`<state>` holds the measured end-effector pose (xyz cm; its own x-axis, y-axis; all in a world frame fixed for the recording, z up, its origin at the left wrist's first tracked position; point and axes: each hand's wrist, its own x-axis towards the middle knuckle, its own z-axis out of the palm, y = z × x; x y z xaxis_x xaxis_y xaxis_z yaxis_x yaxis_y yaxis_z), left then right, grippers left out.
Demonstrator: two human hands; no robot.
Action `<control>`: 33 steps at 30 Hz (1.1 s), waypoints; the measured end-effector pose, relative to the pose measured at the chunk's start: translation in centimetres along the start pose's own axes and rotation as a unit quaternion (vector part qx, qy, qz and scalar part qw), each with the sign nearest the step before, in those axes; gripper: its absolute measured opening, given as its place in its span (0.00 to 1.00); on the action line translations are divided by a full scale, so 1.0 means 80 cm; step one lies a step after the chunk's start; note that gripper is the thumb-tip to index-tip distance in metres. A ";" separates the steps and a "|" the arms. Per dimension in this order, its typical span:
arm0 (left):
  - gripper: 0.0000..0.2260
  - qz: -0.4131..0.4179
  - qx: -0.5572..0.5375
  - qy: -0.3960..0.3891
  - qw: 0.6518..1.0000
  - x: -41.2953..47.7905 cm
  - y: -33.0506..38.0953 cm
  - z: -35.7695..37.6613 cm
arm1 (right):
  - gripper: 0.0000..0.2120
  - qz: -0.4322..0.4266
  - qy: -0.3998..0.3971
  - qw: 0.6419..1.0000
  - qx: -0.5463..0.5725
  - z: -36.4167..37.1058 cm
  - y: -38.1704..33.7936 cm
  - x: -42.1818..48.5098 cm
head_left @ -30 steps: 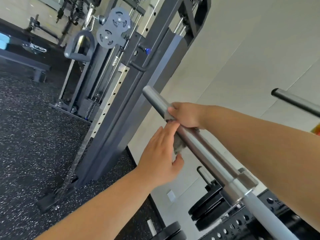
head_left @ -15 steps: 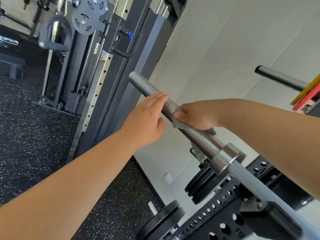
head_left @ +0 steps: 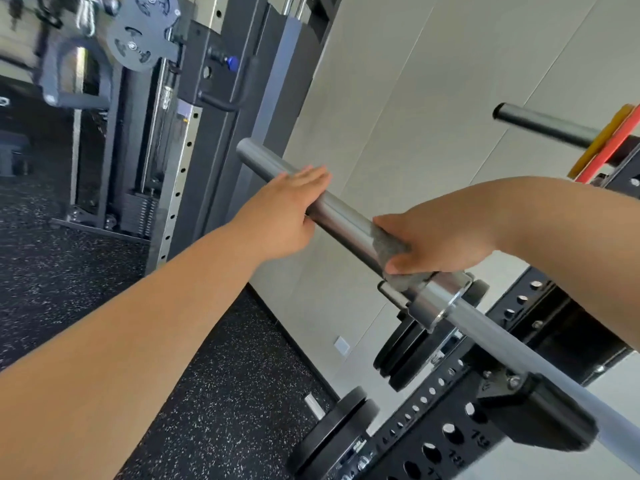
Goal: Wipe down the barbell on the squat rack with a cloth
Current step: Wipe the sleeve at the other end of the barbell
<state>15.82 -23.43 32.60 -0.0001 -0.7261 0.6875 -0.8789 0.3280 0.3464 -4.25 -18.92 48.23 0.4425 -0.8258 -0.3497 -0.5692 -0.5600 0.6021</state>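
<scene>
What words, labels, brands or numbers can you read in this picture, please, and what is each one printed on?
Nothing reads cleanly.
White numerals beside the holes of the rack upright: tilted and blurred, unreadable.
Label on the lower weight plate: too blurred.
Label on the upper weight plates: too blurred.
Sticker on the cable machine: too small.
Barbell and cloth: no text visible.
</scene>
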 end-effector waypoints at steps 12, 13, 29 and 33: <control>0.39 -0.057 -0.024 0.093 0.994 -0.047 0.011 0.055 | 0.26 -0.038 0.163 0.976 0.136 -0.020 -0.029 0.126; 0.38 -0.045 -0.011 0.078 0.996 -0.042 0.005 0.045 | 0.26 -0.046 0.162 0.975 0.142 -0.023 -0.028 0.122; 0.31 0.058 -0.009 0.016 0.998 -0.065 0.111 0.029 | 0.11 -0.039 0.063 0.986 0.152 0.044 0.031 -0.008; 0.31 0.075 0.024 -0.038 0.996 -0.030 0.104 0.014 | 0.23 -0.017 0.080 0.959 0.271 0.064 0.030 0.001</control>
<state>8.00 -19.63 33.09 -0.1668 -0.7155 0.6784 -0.8879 0.4082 0.2122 -9.12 -20.67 45.94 0.5437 -0.8094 -0.2219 -0.8094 -0.5756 0.1162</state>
